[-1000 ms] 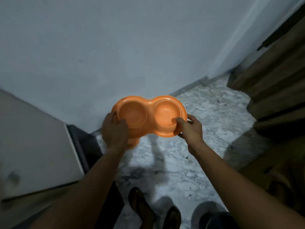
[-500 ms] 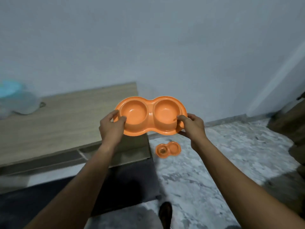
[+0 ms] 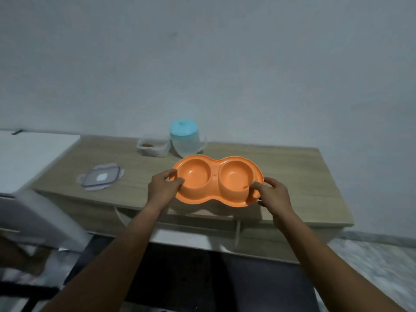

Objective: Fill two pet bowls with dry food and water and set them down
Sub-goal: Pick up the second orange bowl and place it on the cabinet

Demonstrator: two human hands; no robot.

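**Orange double bowl held in both hands over the counter**

A person holds an orange double pet bowl point(image 3: 217, 180) by its two ends, level, over the front part of a wooden counter point(image 3: 304, 176). The left hand point(image 3: 163, 188) grips the left end, its fingers point(image 3: 177, 182) curled round the rim with the thumb lying inside the left well. The right hand point(image 3: 273, 192) grips the right end the same way, fingers point(image 3: 254, 184) clenched on the rim. Both wells show bare orange plastic. Whether the bowl's base touches the counter cannot be told.

At the back of the counter, against the wall, a clear jug with a pale blue lid point(image 3: 184, 138) stands just beside an open clear container point(image 3: 153, 146) with something brown in it. A grey-rimmed container lid point(image 3: 101, 177) lies flat further left. A white cabinet top point(image 3: 29, 154) adjoins the counter's left end, and marble floor point(image 3: 371, 255) shows at lower right
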